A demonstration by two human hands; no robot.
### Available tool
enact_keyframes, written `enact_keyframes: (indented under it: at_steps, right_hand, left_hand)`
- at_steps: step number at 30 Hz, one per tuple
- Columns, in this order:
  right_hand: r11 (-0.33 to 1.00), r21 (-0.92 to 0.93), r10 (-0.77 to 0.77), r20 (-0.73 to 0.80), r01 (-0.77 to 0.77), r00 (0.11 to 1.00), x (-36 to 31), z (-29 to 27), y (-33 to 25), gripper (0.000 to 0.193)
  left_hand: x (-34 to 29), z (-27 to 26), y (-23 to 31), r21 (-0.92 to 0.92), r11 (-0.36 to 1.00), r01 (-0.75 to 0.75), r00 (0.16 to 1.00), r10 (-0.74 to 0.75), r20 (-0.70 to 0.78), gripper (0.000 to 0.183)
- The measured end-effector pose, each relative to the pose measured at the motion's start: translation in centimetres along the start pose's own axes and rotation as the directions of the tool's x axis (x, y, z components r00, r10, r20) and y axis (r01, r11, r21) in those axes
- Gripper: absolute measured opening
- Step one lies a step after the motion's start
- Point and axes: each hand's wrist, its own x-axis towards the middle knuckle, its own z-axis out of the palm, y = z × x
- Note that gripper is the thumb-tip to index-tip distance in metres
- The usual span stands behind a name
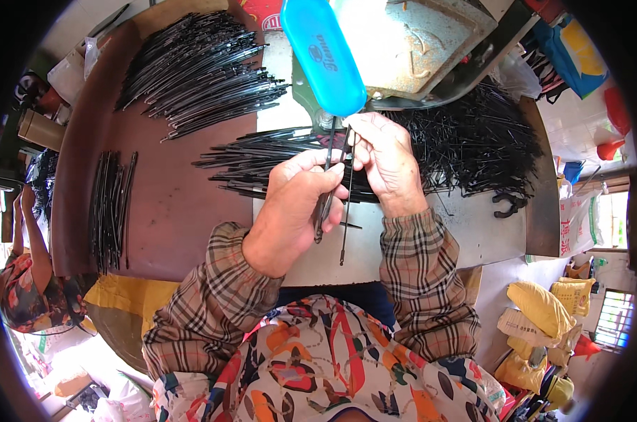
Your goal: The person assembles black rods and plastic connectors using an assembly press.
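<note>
My left hand [289, 204] is closed around a few thin black rods [323, 216], whose knobbed lower ends stick out below the fingers. My right hand [389, 160] pinches another slim black rod [346, 235] just to the right; its tip hangs below both hands. Between the two hands the rods' upper parts rise close to the lower end of a blue oval cover [325, 60]. Exactly where those upper ends meet the machine is partly hidden by my fingers. A loose pile of black rods [244, 160] lies on the table behind my hands.
Large heaps of rods lie at the far left [199, 70] and right [473, 137], with a neat row [111, 211] nearer left. A rusty metal plate [427, 49] stands beside the cover. Black pliers-like tool [508, 205] lies right. A co-worker's arm [37, 243] shows far left.
</note>
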Motion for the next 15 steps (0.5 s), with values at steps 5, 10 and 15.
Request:
enact_keyframes:
  at_steps: [5, 10, 15]
  right_hand:
    - [1.0, -0.003, 0.001, -0.002, -0.001, 1.0, -0.4, 0.2, -0.5, 0.015]
    - [0.996, -0.072, -0.06, -0.029, 0.058, 0.998, -1.4, 1.5, -0.4, 0.014]
    - [0.986, -0.069, -0.151, -0.034, 0.149, 0.988, -3.7, 2.2, 0.7, 0.008]
  left_hand:
    - [0.0, -0.1, -0.2, -0.009, 1.0, 0.012, 1.0, -0.012, 0.002, 0.019]
    - [-0.2, -1.6, -0.7, 0.094, 0.995, -0.038, 0.998, 0.042, -0.041, 0.016]
    - [-2.7, -1.9, -1.6, 0.268, 0.96, -0.079, 0.988, 0.112, -0.109, 0.016]
